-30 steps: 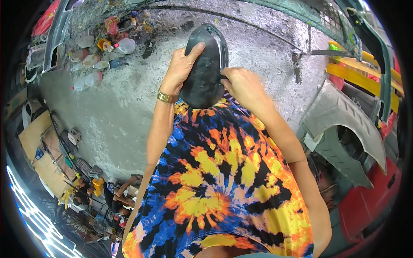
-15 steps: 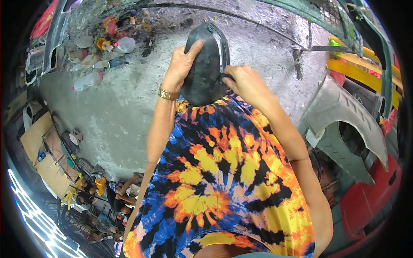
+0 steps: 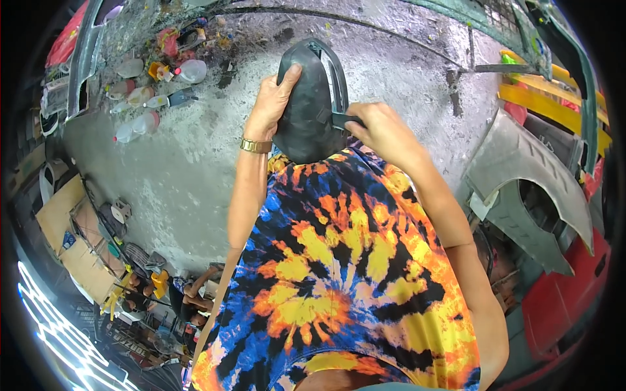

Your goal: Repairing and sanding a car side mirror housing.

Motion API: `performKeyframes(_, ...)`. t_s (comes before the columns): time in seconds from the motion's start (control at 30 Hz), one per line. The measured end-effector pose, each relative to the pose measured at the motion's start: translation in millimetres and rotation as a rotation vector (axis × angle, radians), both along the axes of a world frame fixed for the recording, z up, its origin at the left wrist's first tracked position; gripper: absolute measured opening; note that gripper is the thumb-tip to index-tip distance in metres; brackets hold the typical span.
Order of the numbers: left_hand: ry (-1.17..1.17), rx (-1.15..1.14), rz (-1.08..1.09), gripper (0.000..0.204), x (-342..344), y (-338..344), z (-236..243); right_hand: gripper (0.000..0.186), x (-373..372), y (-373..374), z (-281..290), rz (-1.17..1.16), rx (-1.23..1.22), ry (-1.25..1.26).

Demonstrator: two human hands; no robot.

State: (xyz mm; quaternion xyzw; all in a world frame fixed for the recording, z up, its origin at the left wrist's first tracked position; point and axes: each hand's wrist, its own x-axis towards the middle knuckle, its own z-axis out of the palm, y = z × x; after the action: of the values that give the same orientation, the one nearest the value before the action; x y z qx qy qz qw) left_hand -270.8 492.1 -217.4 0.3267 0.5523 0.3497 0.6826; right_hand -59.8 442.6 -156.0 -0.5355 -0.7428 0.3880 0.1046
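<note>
A black oval shell [image 3: 301, 107], shaped like a car side-mirror housing, is held upright in front of my shirt. A slot or open rim runs along its right side, and its surface looks dull and smudged. My left hand [image 3: 268, 104] grips its left side, thumb on the front face, other fingers hidden behind. Against its right edge, my right hand [image 3: 381, 130] pinches a small dark flat strip [image 3: 342, 120], perhaps folded sandpaper. The strip touches or overlaps the shell's right side.
Plastic bottles [image 3: 137, 127] and litter lie on the concrete floor [image 3: 176, 169] at the far left. A grey car fender [image 3: 541, 173] and a red panel [image 3: 564, 293] stand at right. A metal frame [image 3: 479, 42] crosses the far side. At lower left, a person [image 3: 189, 296] sits among clutter.
My right hand has shifted slightly right and down, and more of the dark strip shows at the shell's edge. My left hand keeps its grip.
</note>
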Motion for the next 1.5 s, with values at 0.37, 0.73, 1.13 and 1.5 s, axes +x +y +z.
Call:
performKeyframes(0.37,-0.044,-0.07,-0.055,0.045,-1.5,4.0,4.4,0.016,-7.6,0.7,-17.4,-0.021,0.033,-0.029)
performKeyframes(0.73,-0.078,-0.014,0.042,0.055,-30.8,8.2,-4.8,0.019,45.7,-10.5,54.4,-0.078,-0.023,0.077)
performKeyframes(1.13,-0.417,-0.045,0.149,0.075,-53.9,6.1,-5.2,0.023,61.4,-21.5,24.3,-0.45,0.043,0.67)
performKeyframes(1.5,-0.355,-0.102,0.158,0.078,-51.1,9.6,-4.1,0.03,-0.6,-22.3,49.3,0.42,-0.116,0.041)
